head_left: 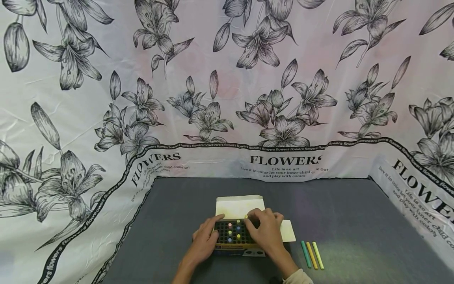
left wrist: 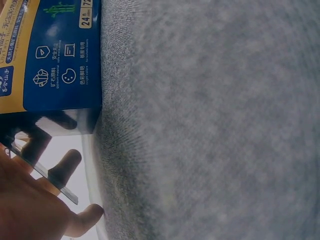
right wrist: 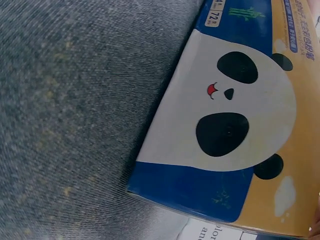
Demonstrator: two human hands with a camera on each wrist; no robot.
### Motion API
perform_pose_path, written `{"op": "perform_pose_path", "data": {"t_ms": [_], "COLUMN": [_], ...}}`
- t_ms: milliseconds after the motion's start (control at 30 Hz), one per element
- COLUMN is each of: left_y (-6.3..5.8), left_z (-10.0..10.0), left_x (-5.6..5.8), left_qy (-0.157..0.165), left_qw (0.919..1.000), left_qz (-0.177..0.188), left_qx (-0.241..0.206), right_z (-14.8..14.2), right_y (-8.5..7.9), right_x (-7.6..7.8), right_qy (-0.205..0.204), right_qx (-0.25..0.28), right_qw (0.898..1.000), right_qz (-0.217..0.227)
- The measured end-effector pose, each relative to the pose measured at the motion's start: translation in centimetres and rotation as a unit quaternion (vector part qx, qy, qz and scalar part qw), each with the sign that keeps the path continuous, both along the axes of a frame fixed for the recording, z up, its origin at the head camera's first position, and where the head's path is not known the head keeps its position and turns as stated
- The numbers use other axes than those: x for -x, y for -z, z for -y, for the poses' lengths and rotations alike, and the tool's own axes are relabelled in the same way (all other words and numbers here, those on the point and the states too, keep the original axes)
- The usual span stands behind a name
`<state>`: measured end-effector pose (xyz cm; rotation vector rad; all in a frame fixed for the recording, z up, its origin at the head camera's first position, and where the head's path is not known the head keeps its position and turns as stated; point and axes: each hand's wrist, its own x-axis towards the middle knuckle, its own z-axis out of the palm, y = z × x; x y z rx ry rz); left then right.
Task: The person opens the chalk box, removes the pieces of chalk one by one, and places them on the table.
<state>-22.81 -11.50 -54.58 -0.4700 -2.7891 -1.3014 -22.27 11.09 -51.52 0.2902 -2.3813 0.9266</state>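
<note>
An opened chalk box (head_left: 234, 247), blue and yellow with a panda face, stands in front of me. Its black holed insert (head_left: 223, 225) holds several chalk sticks upright, pink, blue and yellow at their tips. My left hand (head_left: 205, 238) rests against the box's left side, index finger stretched toward the back edge. In the left wrist view its fingers (left wrist: 67, 167) are loosely extended beside the box's end. My right hand (head_left: 267, 228) is over the insert's right part, pinching a pale yellow chalk stick (head_left: 246, 216) between thumb and index finger; most of that stick is hidden.
The box's white lid flap (head_left: 239, 206) is folded back, and a side flap (head_left: 288, 230) sticks out right. Green (head_left: 306, 254), orange (head_left: 312, 255) and yellow (head_left: 318, 255) chalk sticks lie on the grey tabletop (head_left: 170, 213). A flower-printed curtain (head_left: 198, 165) encloses the table.
</note>
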Motion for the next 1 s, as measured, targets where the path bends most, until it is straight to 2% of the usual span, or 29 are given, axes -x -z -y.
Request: {"op": "perform_pose_path", "data": {"t_ms": [300, 500, 600, 767, 1000], "left_y": [-0.1, -0.2, -0.2, -0.2, -0.2], "left_z": [-0.2, 0.0, 0.0, 0.0, 0.0], "left_x": [-0.2, -0.2, -0.2, -0.2, -0.1], "left_qy": [-0.009, 0.002, 0.006, 0.006, 0.004], "left_qw": [0.9999, 1.0, 0.9998, 0.9995, 0.9997], "left_qz": [-0.002, -0.006, 0.006, 0.021, 0.016], "left_qx": [0.008, -0.005, -0.015, -0.022, -0.015], "right_z": [-0.4, -0.9, -1.3, -1.8, -2.9], "right_y": [-0.3, -0.3, -0.3, -0.2, -0.4], "right_x": [0.0, 0.1, 0.2, 0.3, 0.3], "right_qy": [-0.017, -0.049, -0.058, -0.057, -0.065], "right_qx": [0.034, 0.071, 0.082, 0.091, 0.118], "right_qw": [0.999, 0.994, 0.991, 0.99, 0.985], "right_qz": [-0.016, -0.068, -0.084, -0.092, -0.103]}}
